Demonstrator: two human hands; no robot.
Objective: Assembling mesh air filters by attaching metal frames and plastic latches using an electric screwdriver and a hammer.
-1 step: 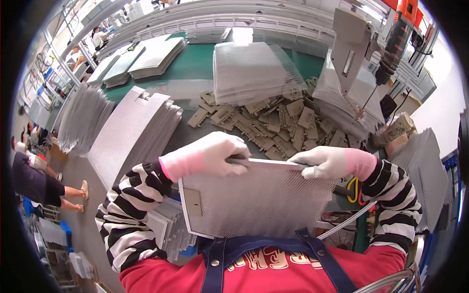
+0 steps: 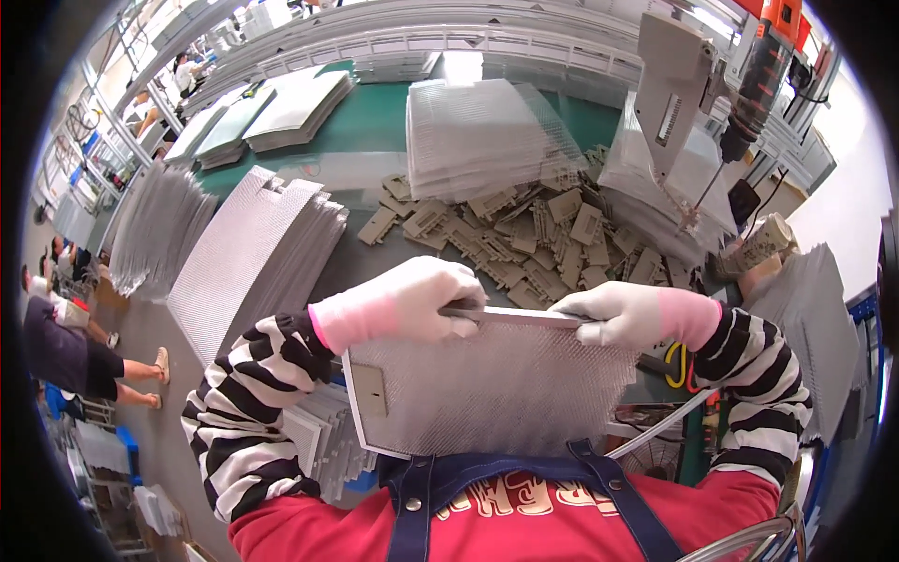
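Observation:
Both hands wear white gloves with pink cuffs. My left hand is closed on the upper edge of a silver mesh filter panel, left of its middle. Further right along that same edge, my right hand pinches the rim between thumb and fingers. The panel is tilted against my front, with a thin metal frame along its top and left sides. A small beige plastic plate is set at its left edge. Just beyond my hands lies a heap of beige plastic pieces.
Mesh panels are stacked at left, with another pile behind the heap. White sheets lie on the green bench. An orange and black power screwdriver hangs at right. Yellow-handled scissors sit below my right wrist.
My left hand has shifted slightly to the right along the panel's upper edge. My right hand keeps its grip in nearly the same place.

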